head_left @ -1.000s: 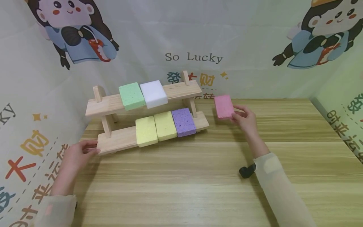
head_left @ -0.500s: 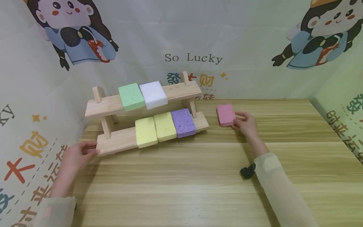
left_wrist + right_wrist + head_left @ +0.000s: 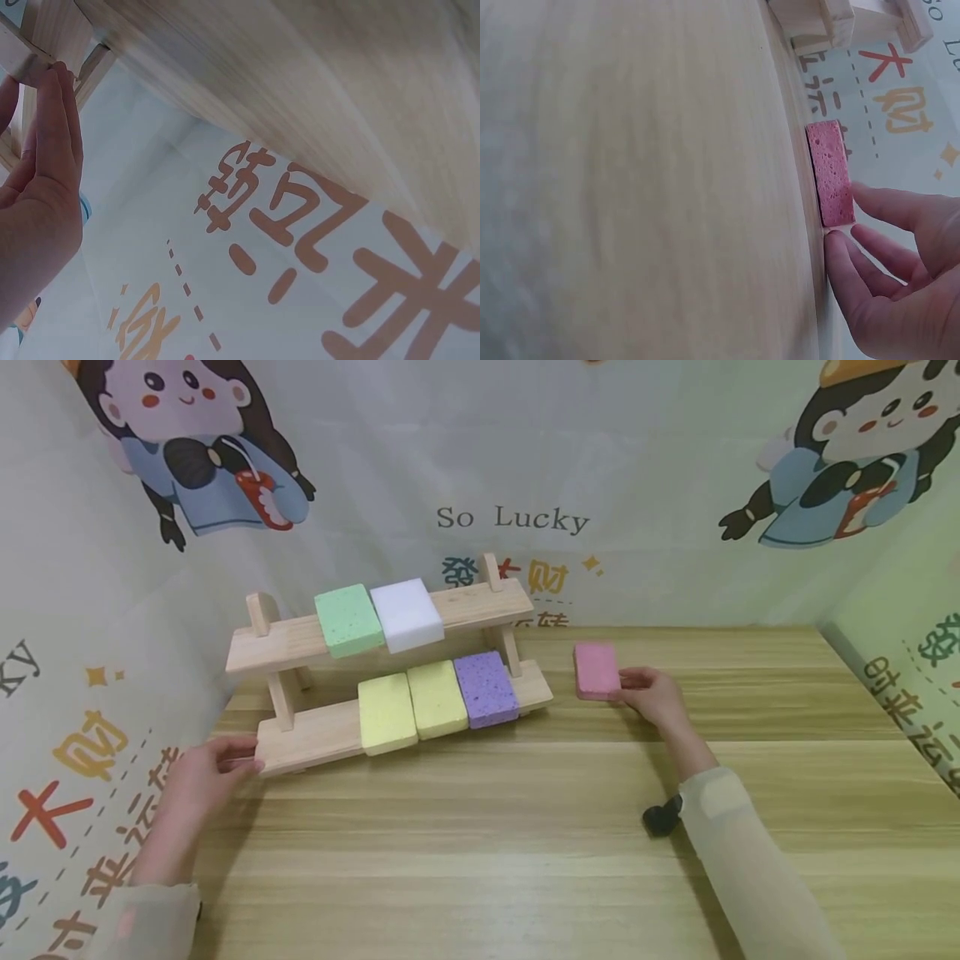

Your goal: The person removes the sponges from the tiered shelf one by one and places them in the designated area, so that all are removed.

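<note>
My left hand (image 3: 206, 781) pinches the left end of the lower board of a two-tier wooden shelf (image 3: 307, 731); the left wrist view shows its fingers (image 3: 52, 120) against the board's end. A pink sponge (image 3: 597, 672) lies flat on the table, right of the shelf. At its right edge is my right hand (image 3: 654, 697), thumb and fingers still about the near corner. In the right wrist view the sponge's porous side (image 3: 829, 169) faces the camera, and fingertips sit at its end, close to the tabletop.
On the upper board are a green sponge (image 3: 348, 620) and a white one (image 3: 407, 614). The lower board bears two yellow sponges (image 3: 387, 712) and a purple one (image 3: 486, 689), side by side. A printed cloth (image 3: 517, 460) hangs behind and beside the wooden table (image 3: 450, 852).
My right hand has lowered the pink sponge from a tilted, raised position to flat on the table, slightly nearer. My left hand and the shelf have stayed in place.
</note>
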{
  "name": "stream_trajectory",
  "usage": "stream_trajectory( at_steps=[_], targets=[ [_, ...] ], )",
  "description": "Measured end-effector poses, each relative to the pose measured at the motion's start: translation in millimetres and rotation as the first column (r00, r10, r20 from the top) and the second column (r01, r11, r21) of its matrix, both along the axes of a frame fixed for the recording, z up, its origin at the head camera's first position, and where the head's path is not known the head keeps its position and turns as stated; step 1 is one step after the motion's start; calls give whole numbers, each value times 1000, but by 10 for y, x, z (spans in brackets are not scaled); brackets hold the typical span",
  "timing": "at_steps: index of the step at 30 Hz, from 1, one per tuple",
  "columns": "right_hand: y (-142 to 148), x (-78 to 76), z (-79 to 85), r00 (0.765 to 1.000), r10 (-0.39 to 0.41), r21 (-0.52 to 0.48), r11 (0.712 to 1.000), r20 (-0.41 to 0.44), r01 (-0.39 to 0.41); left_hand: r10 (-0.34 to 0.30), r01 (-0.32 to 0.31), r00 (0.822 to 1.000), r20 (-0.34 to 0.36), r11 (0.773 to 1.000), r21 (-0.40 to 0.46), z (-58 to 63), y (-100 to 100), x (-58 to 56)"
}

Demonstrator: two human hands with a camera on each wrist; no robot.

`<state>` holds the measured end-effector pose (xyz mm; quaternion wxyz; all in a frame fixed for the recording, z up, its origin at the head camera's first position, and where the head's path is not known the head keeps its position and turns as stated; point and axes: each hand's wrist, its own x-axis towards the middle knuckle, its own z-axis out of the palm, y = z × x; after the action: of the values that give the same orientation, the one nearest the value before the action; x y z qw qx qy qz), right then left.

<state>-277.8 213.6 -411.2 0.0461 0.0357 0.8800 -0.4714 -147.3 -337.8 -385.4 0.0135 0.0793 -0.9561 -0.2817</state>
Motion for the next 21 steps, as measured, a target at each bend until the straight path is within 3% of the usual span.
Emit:
stream_trajectory(
  at_steps=[6,21],
  targets=[
    [-38,23,-15,999,32,-5,999,3,-32,-1,1,1000,-5,1000,-8,-27,-33,28],
    [35,-24,-57,1000,-8,-9,1000,1,8,-20,20,999,-32,1000,-7,-16,16,11]
  ],
)
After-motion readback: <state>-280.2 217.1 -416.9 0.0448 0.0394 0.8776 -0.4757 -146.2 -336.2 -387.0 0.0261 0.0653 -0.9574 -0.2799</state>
